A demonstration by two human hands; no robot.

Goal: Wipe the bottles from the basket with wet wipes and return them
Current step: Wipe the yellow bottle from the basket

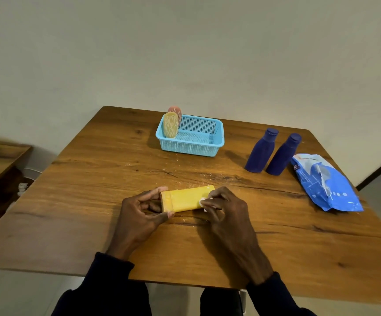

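Note:
A yellow bottle lies on its side over the wooden table, held between both hands. My left hand pinches its left end with fingers and thumb. My right hand presses a white wet wipe against the bottle's right part, fingers curled on the wipe. A light blue basket stands at the back with a yellow bottle and a pink bottle upright in its left end. Two dark blue bottles stand to the right of the basket.
A blue wet wipes pack lies near the table's right edge, its flap torn open. A lower wooden shelf with something green sits to the left. White specks dot the table's middle. A plain wall is behind.

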